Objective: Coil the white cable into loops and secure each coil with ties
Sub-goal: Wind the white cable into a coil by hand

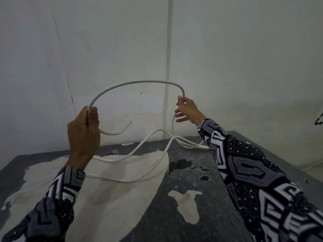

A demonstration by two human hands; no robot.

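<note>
A white cable (139, 82) arches in the air between both hands in front of the wall. My left hand (83, 131) grips it in a fist near its free end, which curls out to the right below the thumb. My right hand (187, 109) pinches the cable at the other side of the arch between thumb and forefinger, its other fingers spread. From there the cable drops to the table and runs in loose strands (132, 179) across the surface.
The table (206, 198) is dark grey and worn, with large pale patches where the coating is gone. A white wall stands close behind it. Another white cord (312, 165) trails past the table's right edge.
</note>
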